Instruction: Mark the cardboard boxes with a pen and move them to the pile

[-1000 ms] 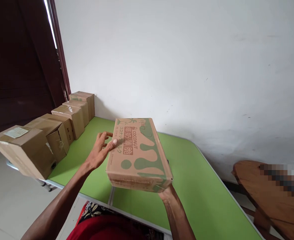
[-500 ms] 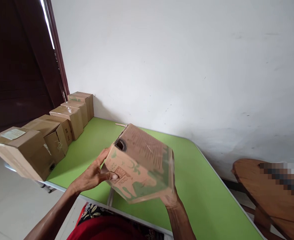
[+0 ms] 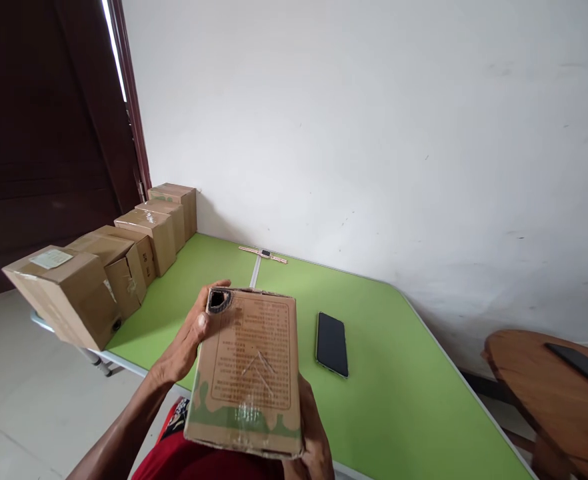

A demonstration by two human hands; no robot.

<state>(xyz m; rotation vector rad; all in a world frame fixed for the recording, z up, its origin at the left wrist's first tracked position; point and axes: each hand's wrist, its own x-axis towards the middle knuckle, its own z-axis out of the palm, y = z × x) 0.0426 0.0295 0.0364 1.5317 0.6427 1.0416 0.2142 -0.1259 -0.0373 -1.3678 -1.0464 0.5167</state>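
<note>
The box (image 3: pixel 248 363) has turned and is held over the near edge of the tabletop (image 3: pixel 399 387). The left hand (image 3: pixel 187 340) and right hand (image 3: pixel 315 430) squeeze its sides. Turn it slowly, palms snug.

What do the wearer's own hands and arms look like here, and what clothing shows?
The left hand and right hand are ungloved. The left forearm shows no sleeve or wristband. Below are a red garment and some dark patterned cloth.
</note>
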